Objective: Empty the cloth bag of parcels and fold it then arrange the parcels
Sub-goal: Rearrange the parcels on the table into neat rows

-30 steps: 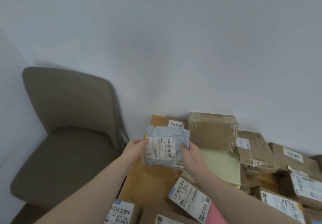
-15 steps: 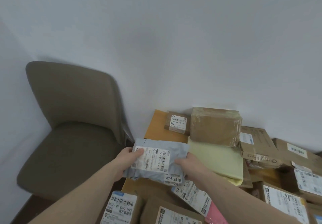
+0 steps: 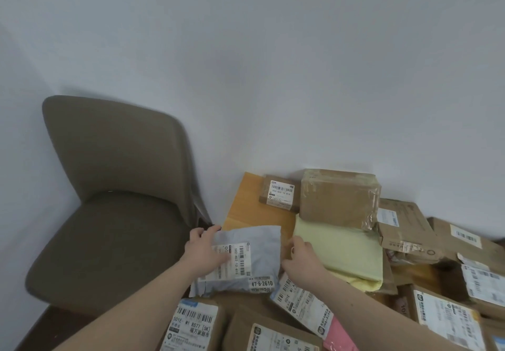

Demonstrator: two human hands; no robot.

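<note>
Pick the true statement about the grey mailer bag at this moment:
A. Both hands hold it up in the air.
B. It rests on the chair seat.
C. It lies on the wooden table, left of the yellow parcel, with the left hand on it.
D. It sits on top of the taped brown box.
C: the grey mailer bag lies on the wooden table, left of the yellow parcel, with the left hand resting on its label.

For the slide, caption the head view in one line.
Left hand presses a grey mailer onto the wooden table; right hand hovers beside it among cardboard parcels.
</note>
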